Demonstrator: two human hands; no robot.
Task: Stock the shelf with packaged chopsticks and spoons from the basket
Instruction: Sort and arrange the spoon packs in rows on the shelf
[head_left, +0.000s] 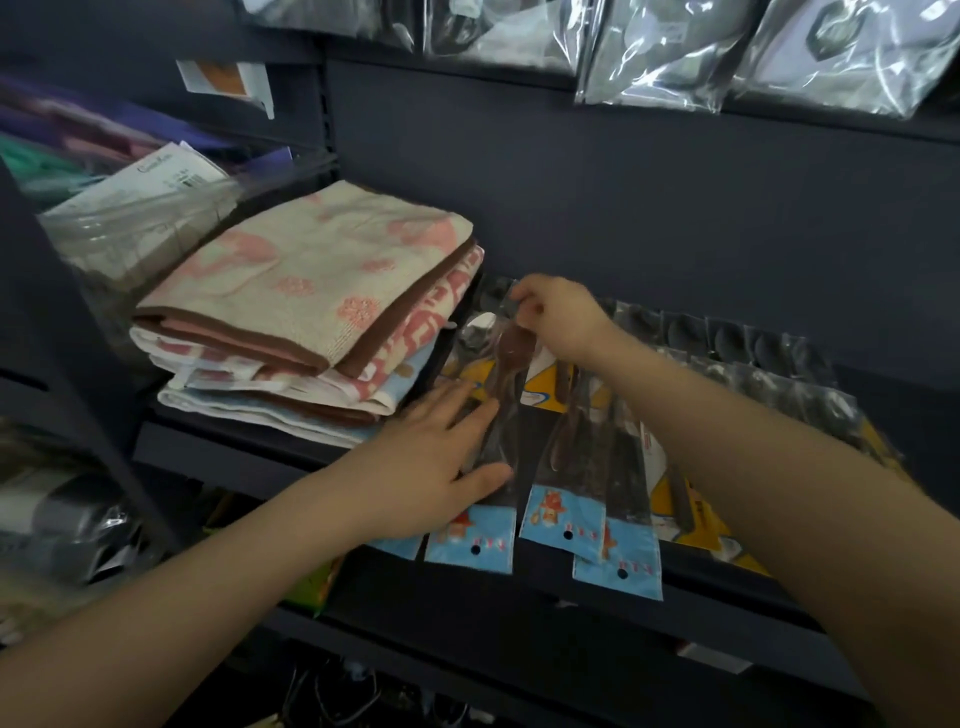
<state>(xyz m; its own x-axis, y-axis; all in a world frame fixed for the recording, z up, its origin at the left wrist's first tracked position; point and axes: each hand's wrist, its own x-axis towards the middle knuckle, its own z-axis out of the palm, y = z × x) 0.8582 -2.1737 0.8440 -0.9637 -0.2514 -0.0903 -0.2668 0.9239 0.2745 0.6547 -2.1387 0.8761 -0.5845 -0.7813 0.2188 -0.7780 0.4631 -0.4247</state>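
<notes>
Pinching the far end of a clear, blue-headed spoon packet (496, 447) on the dark shelf (519, 613): right hand (558, 317). Left hand (431, 462) lies flat, fingers straight, on its near half. Folded pink-and-cream towels (311, 306) stacked just beyond left fingers.

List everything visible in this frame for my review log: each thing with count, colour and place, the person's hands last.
Clear spoon packets with blue cartoon header cards: at least three, brown spoons inside, front of the middle shelf, headers overhanging its edge.
Yellow-carded cutlery packets: several, under and right of the blue ones.
Row of clear packets with dark spoon bowls: count unclear, back of the shelf.
Folded patterned towels: stack of several, cream, pink, brown, blue, left on the shelf.
Dark metal shelf: navy.
Glossy clear bags: several, shelf above.
Left hand: flat on the leftmost blue packet.
Right hand: fingers pinching that packet's far end.
</notes>
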